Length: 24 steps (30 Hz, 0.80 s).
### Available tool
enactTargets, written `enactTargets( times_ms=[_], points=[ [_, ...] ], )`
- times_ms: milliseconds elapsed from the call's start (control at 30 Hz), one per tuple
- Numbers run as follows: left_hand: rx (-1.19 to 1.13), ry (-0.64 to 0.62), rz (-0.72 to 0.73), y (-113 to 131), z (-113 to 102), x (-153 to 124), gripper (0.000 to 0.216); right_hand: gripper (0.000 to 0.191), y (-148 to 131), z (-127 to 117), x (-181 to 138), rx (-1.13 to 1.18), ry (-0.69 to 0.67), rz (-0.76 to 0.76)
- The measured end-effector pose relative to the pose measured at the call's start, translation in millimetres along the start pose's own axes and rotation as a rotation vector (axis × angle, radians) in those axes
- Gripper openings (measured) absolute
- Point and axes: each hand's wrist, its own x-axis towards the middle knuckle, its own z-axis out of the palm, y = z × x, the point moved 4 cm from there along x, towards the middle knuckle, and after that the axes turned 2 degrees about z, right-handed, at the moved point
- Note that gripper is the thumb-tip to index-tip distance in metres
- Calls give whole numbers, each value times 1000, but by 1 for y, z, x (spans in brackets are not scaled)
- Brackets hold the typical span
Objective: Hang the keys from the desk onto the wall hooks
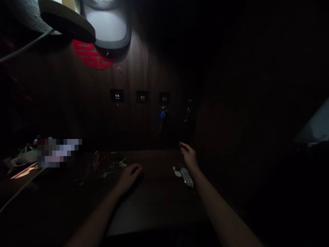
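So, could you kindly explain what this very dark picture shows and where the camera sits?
There is no machine here: a person works with bare hands, and the one picture comes from a camera worn on the head, looking forward and down. The left hand rests curled on the dark wooden tabletop, beside a scatter of small metal keys; whether it holds anything is too dark to tell. The right hand is loosely open, with a slim silver-white key fob lying by its wrist. On the wall behind, a blue-tagged key hangs from one of the small dark hooks.

Two hands [129, 177] [189, 156], one key fob [186, 176]
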Motion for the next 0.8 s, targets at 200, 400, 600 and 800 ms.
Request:
enactTargets(
  times_ms=[200,400,600,800],
  points=[
    [2,-28,-3,2,0,-1,30,29,9,-13,-24,9,45,49],
    [2,-19,-5,5,-1,-2,28,28,23,-23,-35,-323,0,68],
    [6,-11,-17,6,-1,-2,28,46,16,-20,-48,-947,-134,131],
    [9,-19,-11,7,-1,-2,26,45,5,11,-68,-1061,-372,-23]
  ],
)
